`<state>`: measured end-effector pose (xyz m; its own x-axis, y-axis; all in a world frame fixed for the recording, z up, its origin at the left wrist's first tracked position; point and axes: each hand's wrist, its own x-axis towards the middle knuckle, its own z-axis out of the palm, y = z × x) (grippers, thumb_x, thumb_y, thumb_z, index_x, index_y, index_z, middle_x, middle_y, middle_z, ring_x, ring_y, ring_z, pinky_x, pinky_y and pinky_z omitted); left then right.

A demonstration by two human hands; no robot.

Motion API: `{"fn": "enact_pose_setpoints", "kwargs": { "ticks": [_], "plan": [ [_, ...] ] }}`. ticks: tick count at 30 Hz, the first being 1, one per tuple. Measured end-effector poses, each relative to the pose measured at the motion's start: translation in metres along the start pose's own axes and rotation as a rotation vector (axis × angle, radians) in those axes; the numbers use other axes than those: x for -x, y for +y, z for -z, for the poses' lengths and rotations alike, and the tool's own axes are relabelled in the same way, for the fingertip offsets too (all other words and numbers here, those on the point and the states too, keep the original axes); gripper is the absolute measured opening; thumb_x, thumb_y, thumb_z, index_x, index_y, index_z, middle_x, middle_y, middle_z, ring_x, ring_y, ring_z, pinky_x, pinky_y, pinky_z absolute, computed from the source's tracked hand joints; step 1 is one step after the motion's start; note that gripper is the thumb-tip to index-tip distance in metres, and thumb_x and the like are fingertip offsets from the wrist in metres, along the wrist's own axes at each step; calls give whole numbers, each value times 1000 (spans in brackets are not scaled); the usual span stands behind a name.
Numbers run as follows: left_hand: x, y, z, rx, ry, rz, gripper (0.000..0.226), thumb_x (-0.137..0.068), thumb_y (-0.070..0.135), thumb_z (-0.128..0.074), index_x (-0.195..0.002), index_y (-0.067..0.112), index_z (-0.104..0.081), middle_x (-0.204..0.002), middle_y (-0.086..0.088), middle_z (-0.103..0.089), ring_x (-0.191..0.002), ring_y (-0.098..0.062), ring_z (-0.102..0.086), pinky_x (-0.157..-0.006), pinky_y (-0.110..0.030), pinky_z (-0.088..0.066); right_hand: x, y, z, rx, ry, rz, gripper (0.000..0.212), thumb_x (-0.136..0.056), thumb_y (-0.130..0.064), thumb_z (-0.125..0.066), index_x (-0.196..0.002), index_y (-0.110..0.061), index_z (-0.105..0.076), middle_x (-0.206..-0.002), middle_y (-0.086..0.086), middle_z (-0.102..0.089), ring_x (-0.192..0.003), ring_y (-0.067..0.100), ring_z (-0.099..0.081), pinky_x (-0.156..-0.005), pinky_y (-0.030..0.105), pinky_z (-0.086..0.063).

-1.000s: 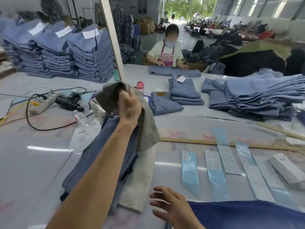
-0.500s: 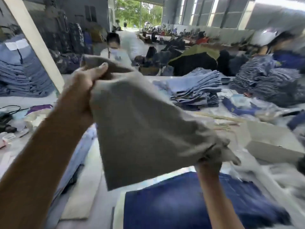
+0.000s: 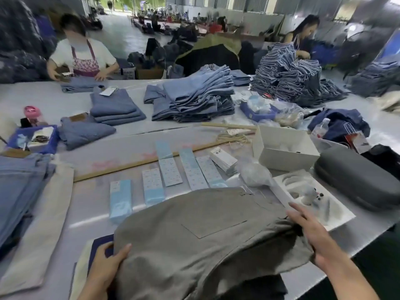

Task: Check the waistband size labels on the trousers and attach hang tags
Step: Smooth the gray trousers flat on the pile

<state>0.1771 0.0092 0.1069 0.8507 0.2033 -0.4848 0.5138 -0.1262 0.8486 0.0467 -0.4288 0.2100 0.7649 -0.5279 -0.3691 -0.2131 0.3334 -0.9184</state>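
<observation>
Now the grey trousers (image 3: 201,230), held up a moment ago, lie spread on the tabletop (image 3: 91,213); left hand (image 3: 106,265) grips one edge, right hand (image 3: 311,230) presses flat, ready for checking the waistband label.

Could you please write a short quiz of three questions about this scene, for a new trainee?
1. True or false: both hands touch the grey trousers.
2. Which lies nearest beyond the grey trousers? A) sticker sheets B) pink-capped bottle C) dark zip case
3. Fill in: the left hand grips the trousers' ____ edge.

Key: 1 true; 2 A; 3 left. The right hand rests on the right edge.
</observation>
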Motion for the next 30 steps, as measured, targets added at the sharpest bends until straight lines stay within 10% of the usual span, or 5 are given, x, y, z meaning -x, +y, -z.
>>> {"fn": "enact_pose_setpoints", "kwargs": {
  "ticks": [9,13,18,24,30],
  "plan": [
    [10,-4,38,-190,-51,-319,71,-71,-6,-88,-128,24,-58,-119,-12,-67,-94,-23,-66,-75,-15,-54,20,0,9,283,69,159,39,-85,-1,-75,-111,-30,-75,-114,10,-70,-95,19,-73,-71,24,-59],
    [30,-31,15,-563,-16,-300,48,-77,31,-80,-118,10,-65,-117,-26,-65,-105,-44,-61,-102,-53,-46,34,34,15,536,264,67,23,-91,-12,-74,-113,-17,-68,-121,11,-64,-103,18,-63,-74,26,-50],
    [39,17,-15,-673,297,-824,62,-77,44,-55,-129,11,-66,-133,-21,-51,-107,-48,-57,-88,-63,-50,49,-8,-17,996,534,772,29,-99,-29,-59,-127,-24,-61,-142,-1,-46,-134,24,-48,-103,45,-48],
    [106,30,-134,-878,-254,-1253,62,-93,61,-40,-149,38,-48,-165,-3,-29,-147,-32,-39,-117,-64,-28,42,75,-64,1427,98,600,53,-106,-52,-22,-156,-42,-8,-164,-22,8,-156,8,2,-126,30,3],
    [111,-36,-154,-1029,-139,-1464,54,-90,67,-43,-138,46,-59,-147,-2,-57,-139,-30,-48,-101,-66,-40,57,141,-28,1155,211,699,55,-100,-42,-33,-154,-32,-36,-162,-4,-35,-151,12,-25,-115,44,-27]
  ]
}}
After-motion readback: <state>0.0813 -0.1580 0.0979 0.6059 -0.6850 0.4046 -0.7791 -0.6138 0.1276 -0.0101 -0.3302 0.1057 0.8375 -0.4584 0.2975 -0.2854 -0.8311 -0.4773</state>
